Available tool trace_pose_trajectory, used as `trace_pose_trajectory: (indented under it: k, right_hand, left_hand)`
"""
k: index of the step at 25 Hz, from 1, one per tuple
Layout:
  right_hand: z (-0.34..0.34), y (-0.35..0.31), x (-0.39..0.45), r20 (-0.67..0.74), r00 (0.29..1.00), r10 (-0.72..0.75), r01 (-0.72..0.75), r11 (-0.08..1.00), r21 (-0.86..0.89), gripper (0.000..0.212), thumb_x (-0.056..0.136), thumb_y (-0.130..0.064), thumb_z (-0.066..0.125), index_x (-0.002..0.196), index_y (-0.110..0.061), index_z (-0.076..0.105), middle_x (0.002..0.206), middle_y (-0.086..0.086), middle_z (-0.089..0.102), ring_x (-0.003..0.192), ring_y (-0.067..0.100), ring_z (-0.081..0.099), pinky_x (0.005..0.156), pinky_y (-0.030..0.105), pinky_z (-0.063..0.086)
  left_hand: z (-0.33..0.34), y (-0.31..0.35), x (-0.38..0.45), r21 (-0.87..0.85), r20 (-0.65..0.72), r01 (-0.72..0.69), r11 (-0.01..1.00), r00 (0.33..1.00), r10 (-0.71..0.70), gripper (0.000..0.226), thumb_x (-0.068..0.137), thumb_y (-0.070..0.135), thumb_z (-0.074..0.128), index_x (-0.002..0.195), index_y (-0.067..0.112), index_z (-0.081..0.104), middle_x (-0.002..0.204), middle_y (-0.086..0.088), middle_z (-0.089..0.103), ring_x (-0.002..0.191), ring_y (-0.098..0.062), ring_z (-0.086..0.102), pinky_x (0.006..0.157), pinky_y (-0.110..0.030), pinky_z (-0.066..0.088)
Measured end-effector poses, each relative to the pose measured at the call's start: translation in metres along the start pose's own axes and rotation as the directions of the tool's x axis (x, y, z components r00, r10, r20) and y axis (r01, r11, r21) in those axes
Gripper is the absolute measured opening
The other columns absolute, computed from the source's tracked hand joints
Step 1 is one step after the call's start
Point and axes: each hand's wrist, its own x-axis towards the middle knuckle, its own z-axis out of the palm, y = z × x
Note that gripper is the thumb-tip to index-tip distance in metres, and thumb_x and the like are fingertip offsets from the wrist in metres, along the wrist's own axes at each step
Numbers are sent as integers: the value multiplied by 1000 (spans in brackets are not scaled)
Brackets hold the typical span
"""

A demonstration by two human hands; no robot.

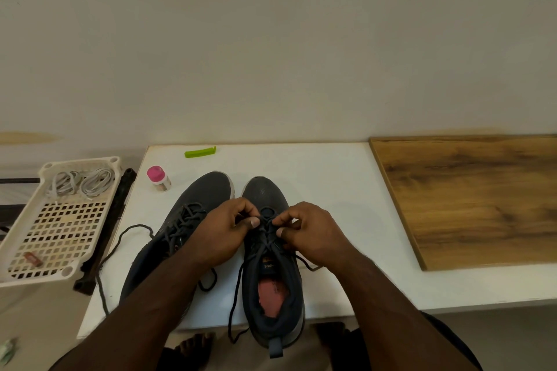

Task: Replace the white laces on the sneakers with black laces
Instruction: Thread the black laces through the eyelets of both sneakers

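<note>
On the white table two dark sneakers sat side by side, toes pointing away from the person, and both hands were down over the right sneaker. Left hand came in from the left, fingers curled, thumb and forefinger pinching a black lace near the lower eyelets. Right hand mirrored it, fingers bunched together and pinching the same lace just across the tongue, the two thumbs nearly meeting. Loose black ends trailed off either side of that shoe, one running down past the heel and over the table's near edge.

Beside it, the left sneaker already wore dark lacing across its eyelets, with a long black tail looping out to the left across the table.

Off to the left, a cream perforated tray held the white laces, coiled in its far end, well apart from the shoes. A small bottle with a pink cap stood near the left sneaker's toe, a green clip lay by the far edge, and a wooden board rested on the right part of the table.
</note>
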Motion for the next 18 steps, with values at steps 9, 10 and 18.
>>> trace_pose_trajectory:
  k: [9,10,18]
  right_hand:
    - [18,-1,0,16,983,-185,178,917,-358,11,95,-17,56,95,-25,63,97,-7,47,83,13,53,72,29,46]
    - [19,-1,-1,15,979,-203,195,919,-344,11,96,-15,53,94,-23,59,96,-7,46,81,14,52,73,33,48]
    - [7,-3,-4,-6,988,-157,149,945,-290,10,93,-14,61,95,-22,67,96,-8,57,89,6,53,75,21,41]
  left_hand:
    - [0,0,-1,-49,12,-16,999,1000,16,13,94,18,63,88,30,63,86,15,66,83,-3,62,76,-25,49]
    - [0,0,-2,-47,12,-9,999,1000,10,13,93,19,64,90,32,64,88,14,66,85,-2,62,77,-24,48]
    - [-1,2,-5,-43,22,47,998,999,-46,18,91,18,65,99,35,61,91,13,67,88,1,62,81,-22,50]
